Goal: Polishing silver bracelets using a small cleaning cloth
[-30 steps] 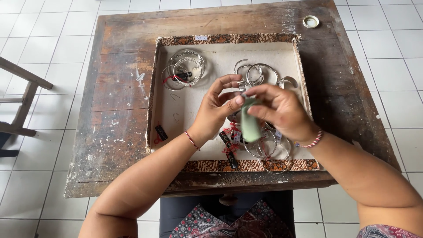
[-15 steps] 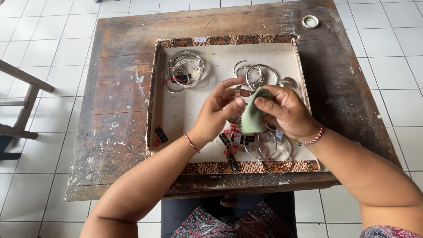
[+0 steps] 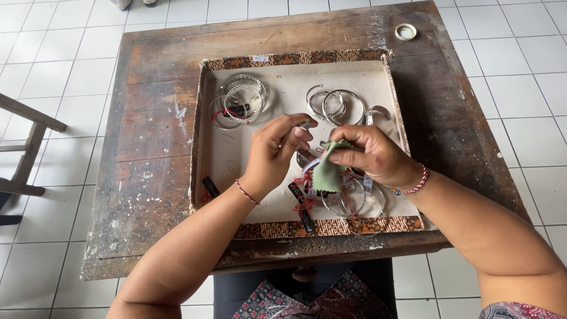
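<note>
Both hands work over a shallow, square tray (image 3: 204, 147) whose rim is covered in brown patterned fabric and whose floor is pale, matte and faintly smudged. The left hand (image 3: 274, 150) is curled, thumb and fingertips pinched on a thin silver bangle (image 3: 306, 125) that it holds above the middle of the tray; only a short, shiny arc of the metal shows between the fingers. The right hand (image 3: 372, 155) is closed around a small, soft, pale green cloth (image 3: 326, 171), crumpled into folds and pressed against the bangle just beside the left fingertips. Under the hands lies a loose heap of bangles (image 3: 348, 204), slim round hoops of bright metal tied with red thread and carrying small dark tags. A neat stack of bangles (image 3: 239, 101), also bound with red thread, rests in the far left part of the tray, and a few open cuff-shaped bangles (image 3: 336, 105) lie in the far right part. The tray sits on a worn wooden table (image 3: 153, 130), its dark brown surface scratched, stained and flecked with white. A small round lid (image 3: 405, 31) with a pale rim rests near the table's far right corner. White square floor tiles (image 3: 53, 59) surround the table.
</note>
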